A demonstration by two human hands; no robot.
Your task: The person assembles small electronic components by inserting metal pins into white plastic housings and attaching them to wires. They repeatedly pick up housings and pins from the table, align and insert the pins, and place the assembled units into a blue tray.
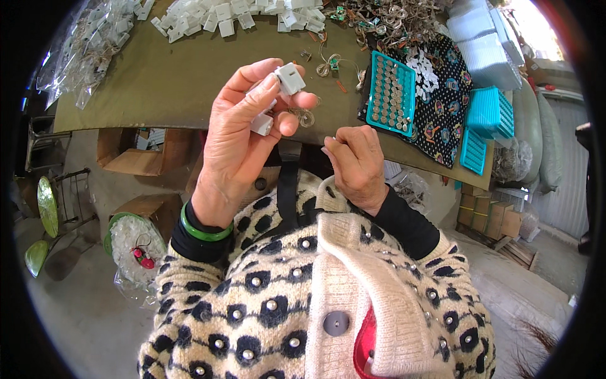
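My left hand (227, 139) is raised over the table's near edge, thumb and forefinger pinching a small white plastic case (291, 79) with a dark slot in its face. A second white plastic piece (261, 124) is tucked lower in the same hand, partly hidden by the fingers. Beside that hand, a coil of thin wire (305, 118) shows at the table edge. My right hand (358, 163) is lower and to the right, its fingers curled and pressed together. A tiny pale speck shows at its fingertips, too small to name.
A teal tray (409, 81) with rows of round button cells lies on a dark patterned cloth (447, 82), next to small white parts (424, 71). White cases (227, 16) and tangled wires (385, 22) are heaped at the back. Stacked teal trays (489, 114) stand right.
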